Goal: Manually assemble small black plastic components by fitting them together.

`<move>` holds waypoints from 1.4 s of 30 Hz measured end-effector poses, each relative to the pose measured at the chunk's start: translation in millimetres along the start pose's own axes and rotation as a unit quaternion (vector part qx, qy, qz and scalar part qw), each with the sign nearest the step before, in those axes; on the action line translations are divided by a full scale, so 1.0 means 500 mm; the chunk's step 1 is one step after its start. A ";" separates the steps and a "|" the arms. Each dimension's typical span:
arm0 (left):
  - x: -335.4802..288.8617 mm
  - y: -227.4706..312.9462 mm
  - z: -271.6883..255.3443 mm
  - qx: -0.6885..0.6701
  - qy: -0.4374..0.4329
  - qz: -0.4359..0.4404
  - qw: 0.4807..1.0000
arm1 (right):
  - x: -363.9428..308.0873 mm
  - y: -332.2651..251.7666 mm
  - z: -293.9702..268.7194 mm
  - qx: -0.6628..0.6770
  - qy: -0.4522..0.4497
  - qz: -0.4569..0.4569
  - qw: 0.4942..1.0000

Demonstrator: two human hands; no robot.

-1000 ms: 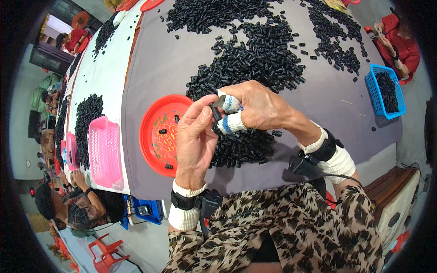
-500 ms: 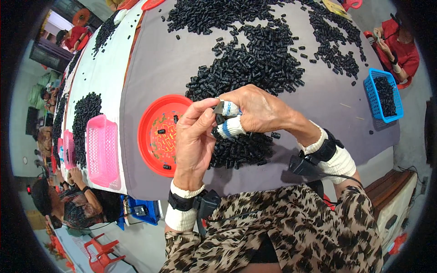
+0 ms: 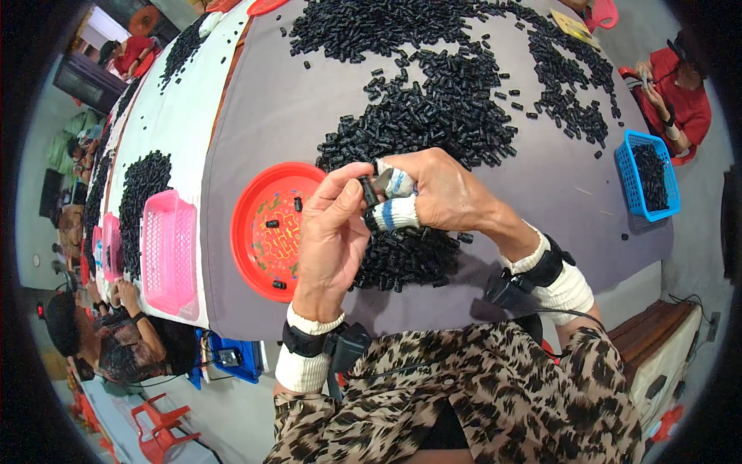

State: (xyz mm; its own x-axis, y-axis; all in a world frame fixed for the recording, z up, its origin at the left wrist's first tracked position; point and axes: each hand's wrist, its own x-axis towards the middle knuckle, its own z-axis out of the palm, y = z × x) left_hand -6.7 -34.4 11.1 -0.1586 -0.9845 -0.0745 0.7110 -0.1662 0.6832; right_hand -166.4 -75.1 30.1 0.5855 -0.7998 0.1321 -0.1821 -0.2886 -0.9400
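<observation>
Between the thumb and fingertip of my left hand (image 3: 332,232) is a small black ribbed cylindrical part (image 3: 369,192), held tilted. My right hand (image 3: 448,189) is closed right beside it, with white blue-striped wraps on its thumb and finger. It grips a small grey flat blade (image 3: 382,179), close to the part; whether they touch I cannot tell. Just past and beneath my hands lies a big heap of similar black parts (image 3: 433,116). A red round plate (image 3: 246,255) with a few black parts on it sits to the left, partly behind my left hand.
A pink basket (image 3: 166,294) stands on the white-covered table (image 3: 185,116) at left, near another black heap (image 3: 143,193). On the right is a blue basket (image 3: 634,182) filled with black parts. Other people sit at both sides. Cables hang from my wrist straps.
The blade has shifted slightly right, away from my left fingertips, and the black part now shows lengthwise between my left thumb and finger. The whole view has shifted slightly.
</observation>
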 end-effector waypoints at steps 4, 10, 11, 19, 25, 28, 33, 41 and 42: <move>0.002 0.005 -0.011 0.011 -0.029 0.005 0.999 | 0.007 0.000 -0.001 -0.043 0.022 -0.011 0.999; 0.002 0.009 -0.005 0.014 -0.011 0.010 1.000 | 0.007 -0.005 0.000 -0.011 0.030 0.030 0.999; 0.002 0.007 -0.006 0.001 -0.023 0.009 1.000 | 0.008 -0.002 0.002 -0.017 0.029 0.021 0.999; 0.003 -0.002 -0.022 -0.047 -0.053 -0.002 0.998 | 0.013 -0.002 0.002 -0.033 0.005 0.004 0.999; 0.003 -0.002 -0.026 -0.027 -0.060 0.000 0.998 | 0.012 -0.001 0.004 -0.031 -0.010 0.022 0.999; 0.003 -0.002 -0.030 -0.019 -0.072 0.004 0.997 | 0.012 0.009 0.005 -0.040 -0.012 0.023 0.999; 0.000 -0.002 -0.036 -0.003 -0.064 0.011 0.998 | 0.017 0.015 0.008 -0.049 -0.014 0.003 0.999; -0.001 -0.002 -0.042 0.019 -0.053 0.007 0.998 | 0.019 0.021 0.009 -0.053 -0.041 -0.009 0.998; -0.002 -0.002 -0.043 0.014 -0.051 -0.001 0.999 | 0.019 0.016 0.008 -0.052 -0.041 -0.009 0.998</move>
State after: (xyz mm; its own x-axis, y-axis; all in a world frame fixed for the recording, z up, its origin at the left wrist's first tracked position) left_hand 7.4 -34.7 -5.0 -0.2288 -0.9735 -0.0023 0.6912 -0.1641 0.7038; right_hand -159.1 -82.9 22.4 0.6516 -0.7492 0.1190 -0.2495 -0.3598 -0.8990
